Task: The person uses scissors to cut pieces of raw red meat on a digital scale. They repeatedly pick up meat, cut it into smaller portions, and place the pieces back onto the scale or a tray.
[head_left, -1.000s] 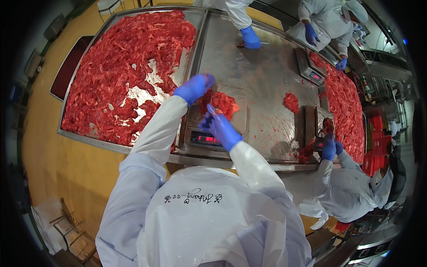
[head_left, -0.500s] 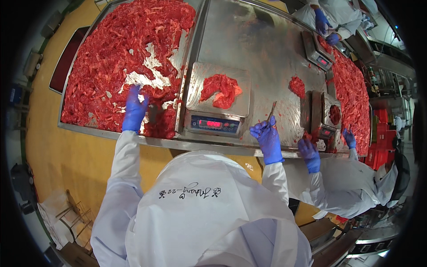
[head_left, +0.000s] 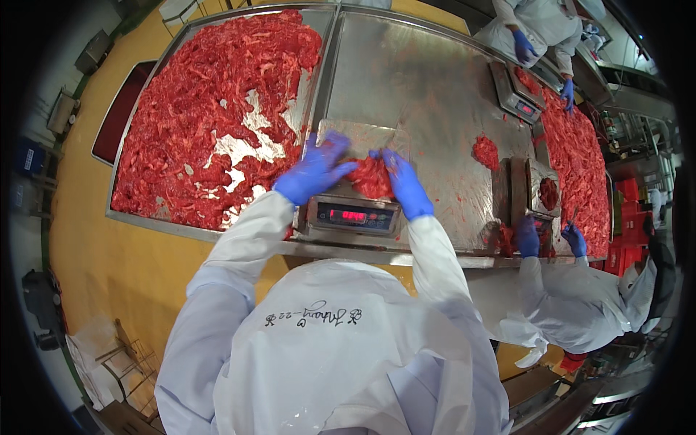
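A pile of raw red meat [head_left: 372, 178] lies on the steel pan [head_left: 395, 136] of a bench scale [head_left: 354, 215] with a lit red display. My left hand [head_left: 313, 174], in a blue glove, is at the left of this meat. Its fingers are spread and smeared by motion, with the thumb reaching to the meat's edge. On the right side, my right hand [head_left: 407, 187], also blue-gloved, has its fingers curled round the meat. The thin metal tool that was in it does not show now; whether the palm still hides it I cannot tell.
To the left a steel tray [head_left: 167, 226] holds a wide heap of raw meat [head_left: 217, 109]. A small meat piece [head_left: 486, 152] lies on the steel table [head_left: 428, 94]. Two more scales [head_left: 516, 98] stand at the right, where two co-workers in white handle meat near another heap [head_left: 569, 152].
My left hand has come right from the meat tray to the scale. My right hand has moved left onto the scale's meat, and its metal tool has gone out of sight.
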A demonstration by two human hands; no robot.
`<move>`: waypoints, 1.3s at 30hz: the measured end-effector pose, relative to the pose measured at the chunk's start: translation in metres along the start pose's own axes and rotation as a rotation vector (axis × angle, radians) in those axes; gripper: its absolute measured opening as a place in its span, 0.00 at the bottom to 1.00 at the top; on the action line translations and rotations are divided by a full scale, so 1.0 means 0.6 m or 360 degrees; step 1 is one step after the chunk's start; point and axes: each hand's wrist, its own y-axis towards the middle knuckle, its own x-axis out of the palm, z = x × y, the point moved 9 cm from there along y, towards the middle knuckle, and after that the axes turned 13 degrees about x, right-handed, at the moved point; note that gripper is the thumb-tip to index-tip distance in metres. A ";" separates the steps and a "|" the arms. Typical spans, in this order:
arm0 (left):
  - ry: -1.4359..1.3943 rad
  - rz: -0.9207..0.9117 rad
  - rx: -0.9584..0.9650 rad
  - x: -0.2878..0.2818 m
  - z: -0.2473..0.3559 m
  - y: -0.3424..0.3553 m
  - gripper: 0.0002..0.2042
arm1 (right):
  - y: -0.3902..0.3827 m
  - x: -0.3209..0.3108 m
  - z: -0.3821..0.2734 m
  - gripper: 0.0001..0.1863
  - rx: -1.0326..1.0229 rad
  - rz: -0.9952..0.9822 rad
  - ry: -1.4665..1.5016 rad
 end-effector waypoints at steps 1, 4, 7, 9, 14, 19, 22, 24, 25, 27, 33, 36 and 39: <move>0.0336 0.0001 -0.0170 -0.016 -0.035 -0.037 0.45 | -0.042 0.008 -0.015 0.24 -0.0112 -0.0146 0.0095; 0.0795 -0.0605 -0.0242 0.034 -0.030 -0.051 0.54 | -0.109 -0.118 0.055 0.29 -0.0352 0.0284 0.0521; 0.1089 -0.0321 0.0038 0.162 0.028 0.021 0.47 | -0.126 -0.138 0.142 0.32 -0.0053 0.0338 0.1334; 0.0650 -0.0183 0.0384 0.225 0.106 0.085 0.36 | -0.118 -0.115 0.174 0.34 -0.0012 0.0451 0.1697; 0.0346 -0.0226 0.0160 0.190 0.090 0.129 0.36 | -0.052 -0.114 0.170 0.33 -0.0088 0.0244 0.2477; 0.0652 -0.0015 -0.0883 0.017 -0.137 -0.053 0.36 | 0.099 -0.175 -0.015 0.35 -0.0018 0.0218 0.1854; 0.0685 0.0157 -0.1419 -0.015 -0.253 -0.235 0.33 | 0.194 -0.230 0.017 0.35 -0.0174 0.0621 0.0942; 0.0763 0.0287 -0.1464 -0.011 -0.250 -0.362 0.33 | 0.158 -0.163 -0.044 0.35 -0.0217 0.0611 0.0975; 0.0157 0.0329 -0.1635 0.008 -0.268 -0.444 0.31 | 0.110 -0.137 -0.068 0.35 -0.0217 0.0581 0.1134; -0.0177 0.0496 -0.1780 -0.021 -0.311 -0.560 0.26 | 0.089 -0.115 -0.012 0.34 -0.0374 0.0508 0.0909; 0.0285 0.0785 -0.1599 -0.039 -0.366 -0.398 0.34 | 0.013 -0.077 0.019 0.32 -0.0364 0.0394 0.0242; 0.0633 -0.0341 -0.1185 0.072 -0.270 -0.236 0.31 | -0.014 -0.083 0.029 0.30 -0.0324 0.0359 0.0418; -0.0038 0.0159 -0.1161 0.076 -0.297 -0.249 0.18 | -0.047 -0.080 0.064 0.30 -0.0223 0.0366 0.0613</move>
